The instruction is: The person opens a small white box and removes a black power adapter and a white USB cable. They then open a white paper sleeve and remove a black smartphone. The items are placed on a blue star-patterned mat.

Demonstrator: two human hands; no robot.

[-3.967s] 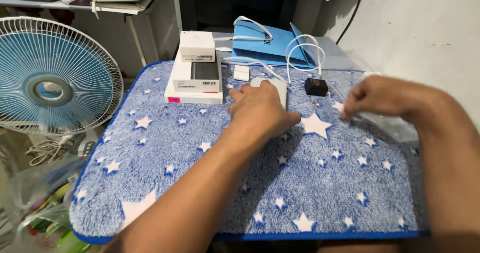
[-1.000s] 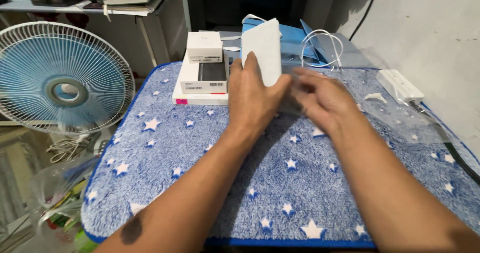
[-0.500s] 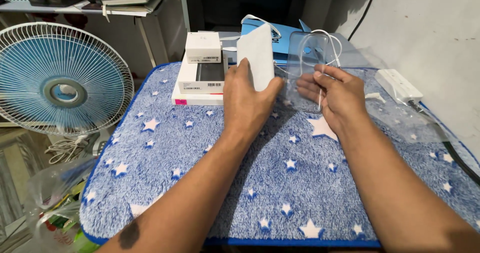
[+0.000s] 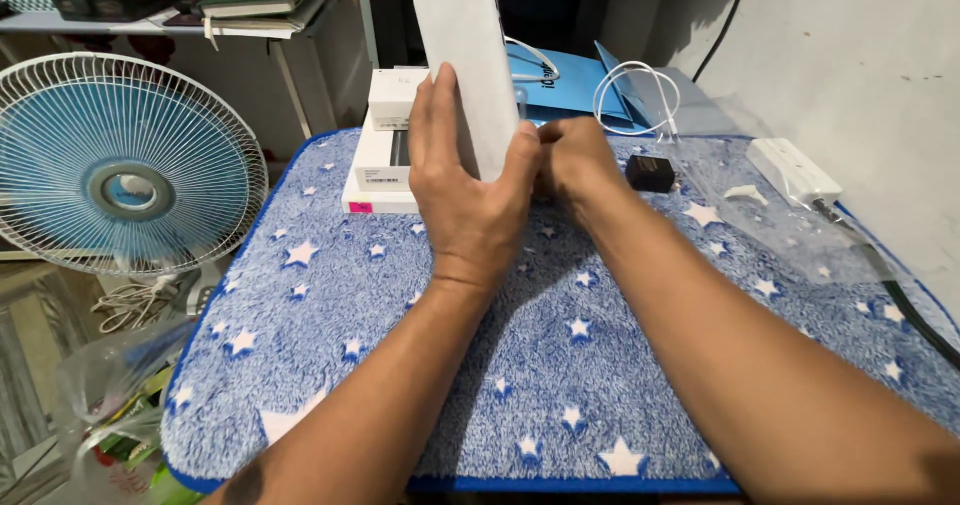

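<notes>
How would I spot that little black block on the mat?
Start at the blue star-patterned mat and go to its far edge, just right of the person's right hand. The small black block lies there, the only dark thing among white cables and boxes.

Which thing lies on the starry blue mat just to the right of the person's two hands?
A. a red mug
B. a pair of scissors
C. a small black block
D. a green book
C: a small black block rests on the mat beside the right hand.
</notes>
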